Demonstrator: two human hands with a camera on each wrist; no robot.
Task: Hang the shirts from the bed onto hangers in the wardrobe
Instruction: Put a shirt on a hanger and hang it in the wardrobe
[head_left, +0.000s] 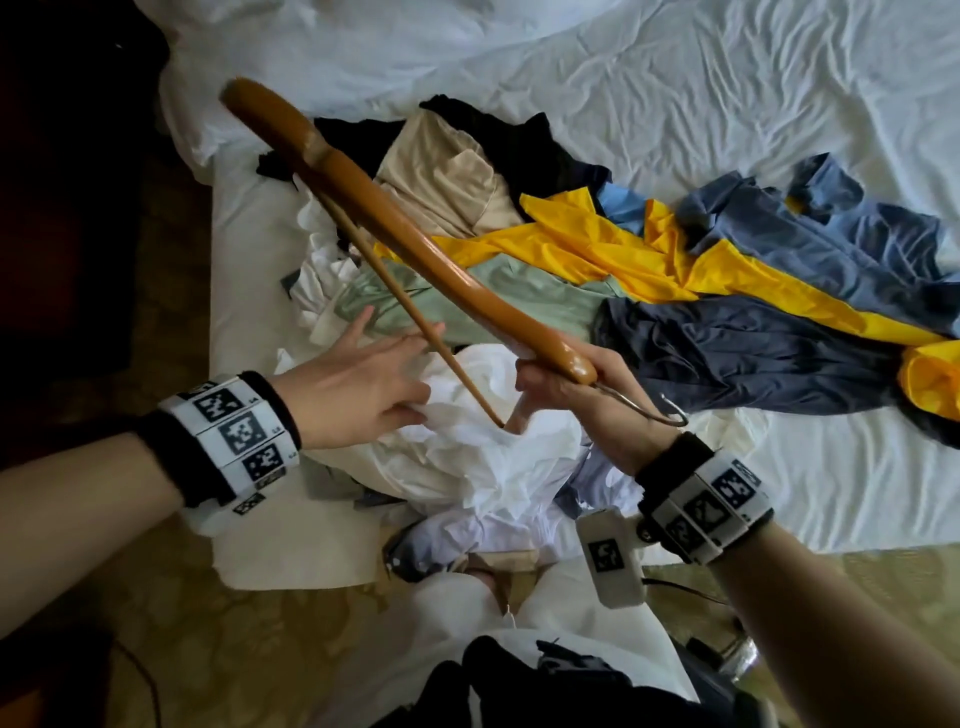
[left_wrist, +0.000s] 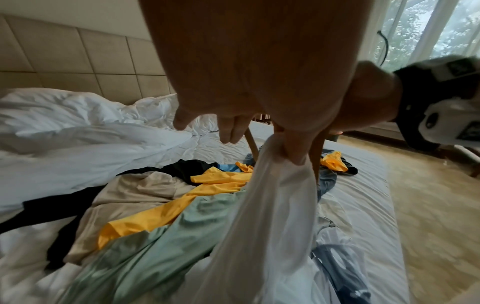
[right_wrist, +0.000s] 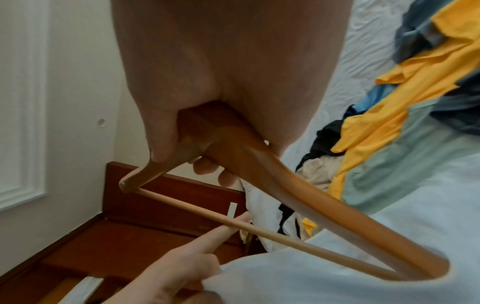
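1. Gripping the wooden hanger (head_left: 415, 244) at its neck, the right hand (head_left: 587, 400) has one hanger end inside the white shirt (head_left: 478, 441); the left hand (head_left: 363, 384) pinches that shirt's cloth, other fingers straight.
2. Risk: the thin pinch may slip, or the cloth may snag on the hanger's bar.
3. Other shirts lie heaped on the bed (head_left: 779, 78), with a padded headboard (left_wrist: 78, 55) and window (left_wrist: 428, 26) beyond; no wardrobe shows.

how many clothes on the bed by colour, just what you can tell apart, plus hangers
white shirt, pinched by the left hand: 1
yellow: 1
pale green: 1
beige: 1
black: 1
navy: 1
grey-blue: 1
wooden hanger, gripped by the right hand: 1
Total: 8; more garments lie bunched underneath, too tangled to count.
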